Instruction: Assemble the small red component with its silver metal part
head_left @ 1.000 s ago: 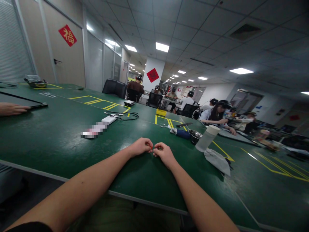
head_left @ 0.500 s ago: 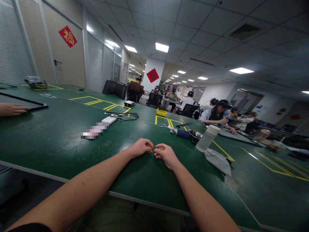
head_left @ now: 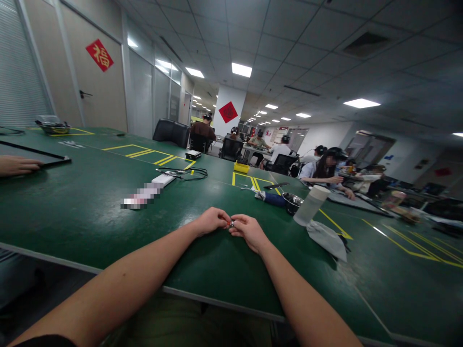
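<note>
"So, how do the hands stand over the glossy green table [head_left: 202, 274]?"

"Narrow, both. The bare left hand [head_left: 212, 221] pinches a tiny orange-red piece [head_left: 228, 224]; the bare right hand [head_left: 249, 231] pinches a tiny silver-and-dark piece [head_left: 232, 223] just beside it, on its right. Whether the pieces touch, I can't tell."

"And the step?"

"Close fingertip work on two pieces held face to face, I'd judge. The next move seems to call for a steady left pinch and fine adjustment from the right."

"What's beyond?"

"To the right, a limp grey cloth pouch [head_left: 326, 240]; farther, a frosted, pale-capped bottle [head_left: 311, 206], then a round shiny metal bowl [head_left: 292, 205]; farthest, a yellow box [head_left: 241, 167]."
</note>
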`<action>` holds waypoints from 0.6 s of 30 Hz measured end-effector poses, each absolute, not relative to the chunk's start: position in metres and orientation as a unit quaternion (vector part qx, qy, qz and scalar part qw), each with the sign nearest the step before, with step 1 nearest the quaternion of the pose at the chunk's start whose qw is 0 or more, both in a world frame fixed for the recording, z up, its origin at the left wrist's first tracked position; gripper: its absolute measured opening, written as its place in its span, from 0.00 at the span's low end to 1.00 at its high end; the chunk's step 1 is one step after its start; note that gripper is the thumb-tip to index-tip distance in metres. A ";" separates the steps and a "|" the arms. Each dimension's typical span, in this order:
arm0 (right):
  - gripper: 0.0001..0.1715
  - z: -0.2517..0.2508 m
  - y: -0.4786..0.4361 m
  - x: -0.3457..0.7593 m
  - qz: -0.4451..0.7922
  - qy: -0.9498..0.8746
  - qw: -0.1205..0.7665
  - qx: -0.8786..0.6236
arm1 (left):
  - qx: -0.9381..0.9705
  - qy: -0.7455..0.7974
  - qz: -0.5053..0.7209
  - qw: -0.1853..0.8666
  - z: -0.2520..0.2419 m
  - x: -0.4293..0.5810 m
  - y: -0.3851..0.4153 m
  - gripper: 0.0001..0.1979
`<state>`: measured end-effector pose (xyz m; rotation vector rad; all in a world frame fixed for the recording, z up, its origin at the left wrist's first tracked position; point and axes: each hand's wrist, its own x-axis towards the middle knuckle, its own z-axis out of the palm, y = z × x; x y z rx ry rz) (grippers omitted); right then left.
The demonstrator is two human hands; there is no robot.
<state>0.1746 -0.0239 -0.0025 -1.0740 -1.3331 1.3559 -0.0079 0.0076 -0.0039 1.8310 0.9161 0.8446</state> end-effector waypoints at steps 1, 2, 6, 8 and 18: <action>0.14 -0.002 -0.024 0.175 0.554 -0.542 0.460 -0.434 | 0.738 0.373 0.344 0.445 -0.003 -0.008 0.007 0.12; 0.13 -0.003 -0.024 0.175 0.559 -0.542 0.458 -0.429 | 0.735 0.374 0.346 0.447 -0.002 -0.008 0.006 0.13; 0.14 -0.003 -0.023 0.178 0.580 -0.540 0.452 -0.410 | 0.724 0.360 0.349 0.473 0.000 -0.009 0.003 0.13; 0.14 -0.003 -0.024 0.178 0.582 -0.538 0.454 -0.408 | 0.721 0.357 0.348 0.481 0.001 -0.009 0.003 0.12; 0.14 -0.002 -0.024 0.177 0.584 -0.538 0.455 -0.403 | 0.714 0.363 0.352 0.485 0.001 -0.007 0.002 0.12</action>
